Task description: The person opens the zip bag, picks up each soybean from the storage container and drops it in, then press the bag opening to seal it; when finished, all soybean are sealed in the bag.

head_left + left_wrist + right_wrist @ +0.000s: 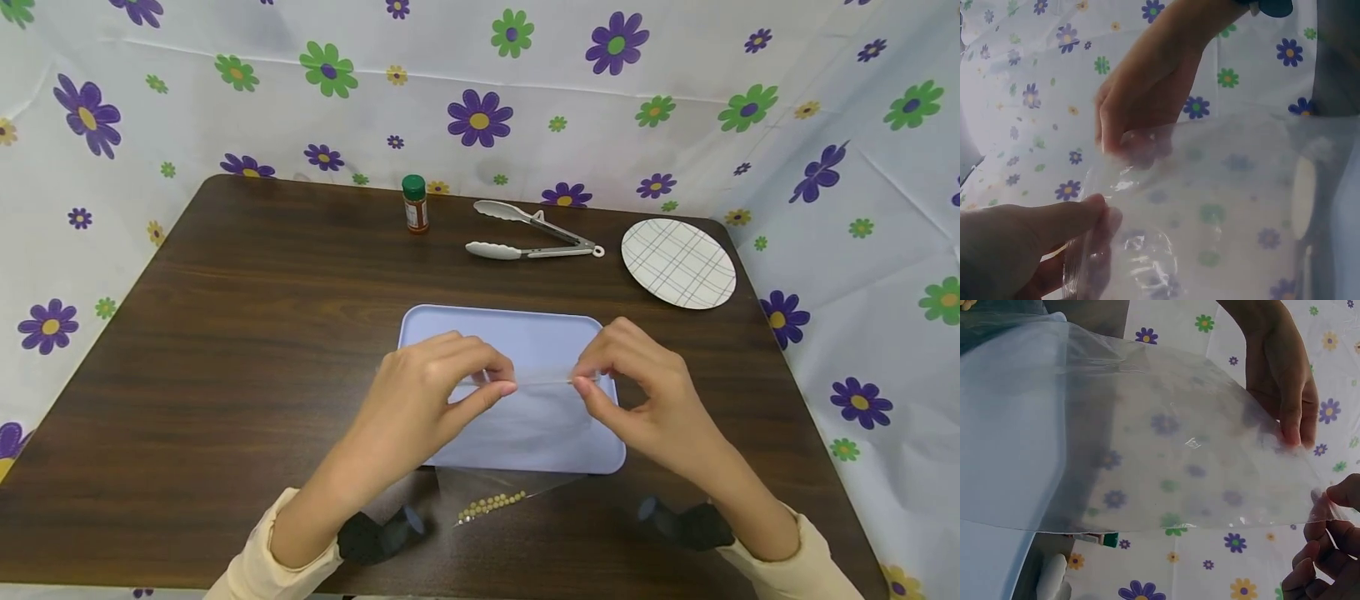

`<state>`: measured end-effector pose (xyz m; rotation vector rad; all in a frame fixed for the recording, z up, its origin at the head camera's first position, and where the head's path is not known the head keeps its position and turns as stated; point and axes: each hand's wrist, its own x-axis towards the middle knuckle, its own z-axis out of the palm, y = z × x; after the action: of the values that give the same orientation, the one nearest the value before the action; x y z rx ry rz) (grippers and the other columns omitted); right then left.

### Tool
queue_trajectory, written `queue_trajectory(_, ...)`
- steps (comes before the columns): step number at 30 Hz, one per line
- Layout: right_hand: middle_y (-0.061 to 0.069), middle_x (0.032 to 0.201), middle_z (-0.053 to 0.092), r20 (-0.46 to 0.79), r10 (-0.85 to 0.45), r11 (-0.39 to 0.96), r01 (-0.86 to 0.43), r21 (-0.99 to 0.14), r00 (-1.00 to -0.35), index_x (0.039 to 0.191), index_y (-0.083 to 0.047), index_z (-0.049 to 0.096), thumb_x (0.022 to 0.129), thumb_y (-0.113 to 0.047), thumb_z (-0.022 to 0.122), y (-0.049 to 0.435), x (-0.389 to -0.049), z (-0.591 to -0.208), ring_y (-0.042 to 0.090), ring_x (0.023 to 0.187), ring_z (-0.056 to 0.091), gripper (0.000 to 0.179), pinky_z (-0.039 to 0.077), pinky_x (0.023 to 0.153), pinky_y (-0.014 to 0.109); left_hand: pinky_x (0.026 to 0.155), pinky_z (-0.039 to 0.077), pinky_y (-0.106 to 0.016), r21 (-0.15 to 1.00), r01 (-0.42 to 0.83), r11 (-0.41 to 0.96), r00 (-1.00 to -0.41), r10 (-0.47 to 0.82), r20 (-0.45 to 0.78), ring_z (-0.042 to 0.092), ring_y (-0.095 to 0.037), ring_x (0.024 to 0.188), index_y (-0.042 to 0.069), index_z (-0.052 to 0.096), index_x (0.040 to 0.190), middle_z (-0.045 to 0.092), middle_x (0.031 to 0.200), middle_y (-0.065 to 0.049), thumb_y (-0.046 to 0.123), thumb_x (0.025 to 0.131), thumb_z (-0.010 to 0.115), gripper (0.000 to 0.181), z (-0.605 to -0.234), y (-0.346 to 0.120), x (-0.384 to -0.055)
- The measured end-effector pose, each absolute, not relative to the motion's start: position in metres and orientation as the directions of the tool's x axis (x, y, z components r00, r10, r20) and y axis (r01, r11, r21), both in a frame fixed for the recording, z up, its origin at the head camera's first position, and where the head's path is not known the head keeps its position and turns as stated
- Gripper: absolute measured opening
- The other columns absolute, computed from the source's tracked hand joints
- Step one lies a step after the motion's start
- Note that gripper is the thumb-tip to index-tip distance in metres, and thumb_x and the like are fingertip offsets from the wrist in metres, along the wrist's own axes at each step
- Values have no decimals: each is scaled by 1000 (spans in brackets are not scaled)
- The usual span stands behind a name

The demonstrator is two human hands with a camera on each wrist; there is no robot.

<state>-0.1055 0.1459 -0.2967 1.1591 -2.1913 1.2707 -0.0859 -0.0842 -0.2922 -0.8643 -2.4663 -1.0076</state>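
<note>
A clear plastic bag (1229,212) hangs between my hands above a light blue tray (487,321). My left hand (431,383) pinches its top edge between thumb and fingers. At the other end of that edge, my right hand (647,383) pinches the plastic the same way. Several small round yellowish pieces (491,503) lie in the bag's bottom corner, which hangs past the tray's near side. In the right wrist view the clear sheet (1166,450) spreads from both sets of fingertips. Whether the bag's mouth is parted I cannot tell.
Behind the tray, a green-capped spice jar (416,205) stands upright on the dark wooden table (247,333). Spread tongs (498,251) lie to its right, then a white checked plate (678,263). A flowered cloth (555,50) hangs behind the table.
</note>
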Motion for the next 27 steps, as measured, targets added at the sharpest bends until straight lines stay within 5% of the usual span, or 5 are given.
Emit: queue_trajectory(27,-1,74,57,664,-479,258,-815,-519,-574,76,-8,63,90,-24,59,145,-105,-298,6,75,45,22,35,61,15,58,44,-15,430,716,550,-681,413,605,57,-2,71,17,66,82,66,76,11,24,84,68,7,-300,-70,-87)
